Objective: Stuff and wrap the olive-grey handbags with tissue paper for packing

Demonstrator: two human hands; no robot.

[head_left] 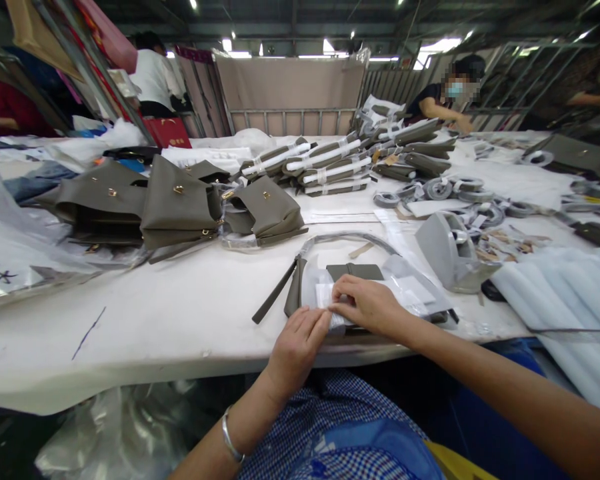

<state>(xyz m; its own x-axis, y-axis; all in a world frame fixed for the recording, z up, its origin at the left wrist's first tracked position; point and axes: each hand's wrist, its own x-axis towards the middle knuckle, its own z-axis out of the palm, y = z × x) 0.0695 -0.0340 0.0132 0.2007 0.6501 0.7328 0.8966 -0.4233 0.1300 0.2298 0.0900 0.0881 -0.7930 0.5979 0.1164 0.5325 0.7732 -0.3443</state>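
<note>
An olive-grey handbag [293,293] lies on the table edge in front of me, its strap [360,237] wrapped in clear film and arching away from me. White wrapping [325,293] covers much of the bag's near side, and a flat olive piece [355,271] shows just beyond it. My left hand [300,337] is closed, its fingertips pinching the near edge of the wrapping. Right beside it, my right hand [365,303] is also closed, with thumb and bent fingers on the same wrapping. Fingers hide the exact spot they grip.
Several olive handbags [180,207] stand at the left. Wrapped bags [330,160] are piled at the back. A grey tape dispenser [443,250] is to the right, near coiled straps [437,189] and white foam sheets [565,293]. A co-worker [445,97] stands across the table.
</note>
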